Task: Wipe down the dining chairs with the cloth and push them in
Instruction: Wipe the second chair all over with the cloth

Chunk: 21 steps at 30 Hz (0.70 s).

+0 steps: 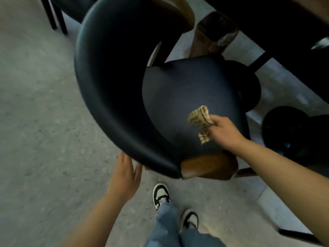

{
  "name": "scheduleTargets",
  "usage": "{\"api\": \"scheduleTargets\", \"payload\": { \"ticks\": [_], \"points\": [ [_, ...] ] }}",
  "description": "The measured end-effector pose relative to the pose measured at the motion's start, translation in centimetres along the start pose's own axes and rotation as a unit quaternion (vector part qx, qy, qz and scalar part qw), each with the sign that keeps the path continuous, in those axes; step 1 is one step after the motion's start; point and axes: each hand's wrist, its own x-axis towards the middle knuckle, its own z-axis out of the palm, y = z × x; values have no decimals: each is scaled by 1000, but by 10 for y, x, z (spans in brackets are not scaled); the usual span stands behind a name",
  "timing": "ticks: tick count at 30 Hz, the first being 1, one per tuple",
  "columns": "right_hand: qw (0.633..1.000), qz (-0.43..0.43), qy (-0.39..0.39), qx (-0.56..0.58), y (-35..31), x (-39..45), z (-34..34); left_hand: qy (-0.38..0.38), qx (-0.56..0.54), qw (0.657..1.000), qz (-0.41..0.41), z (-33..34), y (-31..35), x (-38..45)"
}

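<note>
From my feed, the table (293, 20) at one o'clock is cut by the top and right edges. The chair (106, 82) hides my left hand's (124, 177) fingertips under its backrest rim. My right hand (226, 131) covers part of the cloth (200, 120). Motion blur smears the whole view.

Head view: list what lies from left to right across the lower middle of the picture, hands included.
Floor → left hand resting against the curved black backrest → wooden arm end of the chair → right hand gripping the beige cloth over the seat → dark round stool.
</note>
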Motion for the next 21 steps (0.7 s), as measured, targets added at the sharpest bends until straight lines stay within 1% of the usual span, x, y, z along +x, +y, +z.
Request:
{"api": "scheduleTargets", "payload": {
  "ticks": [3, 5, 6, 8, 11, 13, 14, 17, 21],
  "points": [
    [995, -9, 52, 84, -24, -44, -9, 36, -98, 993, -53, -19, 22, -32],
    [990, -30, 81, 112, -33, -75, -9, 72, -167, 980, -86, -27, 38, -44],
    [988, -43, 90, 120, -36, -91, -7, 88, -204, 971, -85, -30, 45, -52],
    [984, -67, 94, 133, -45, -124, -4, 115, -308, 940, -91, -39, 61, -67],
    [985, -92, 95, 107, -54, -174, 2, 135, -453, 872, -128, -62, 91, -90],
    [988, -98, 89, 72, -60, -205, 8, 122, -520, 832, -150, -80, 116, -107],
    [990, -90, 84, 63, -63, -219, 10, 111, -538, 822, -152, -89, 127, -115],
    [993, -40, 91, 66, -73, -250, 14, 68, -549, 820, -147, -113, 148, -132],
    [980, 18, 183, 70, -101, -268, 7, 5, -558, 817, -145, -155, 151, -141]
  ]
}}
